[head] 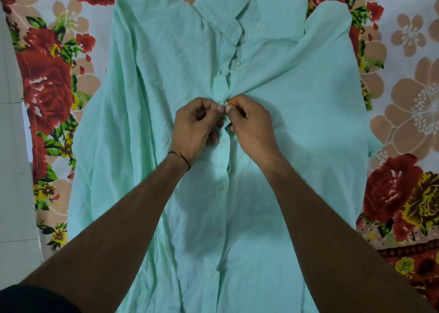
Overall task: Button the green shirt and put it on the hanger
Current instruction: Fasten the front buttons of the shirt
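A pale green shirt (147, 80) lies flat, front up, on a flowered bedsheet, collar at the far end. Several white buttons run down its placket; the ones near me, such as a button (222, 143) just below my hands, are fastened. Above my hands the placket gapes open, with a loose button (238, 63) showing. My left hand (194, 127) and my right hand (251, 125) meet at the placket mid-chest, thumbs and fingertips pinching the cloth there. The button between them is hidden. No hanger is in view.
The flowered bedsheet (47, 84) in red, beige and white covers the surface around the shirt. A strip of pale floor (11, 146) runs along the left edge. My left wrist carries a thin dark band (180, 157).
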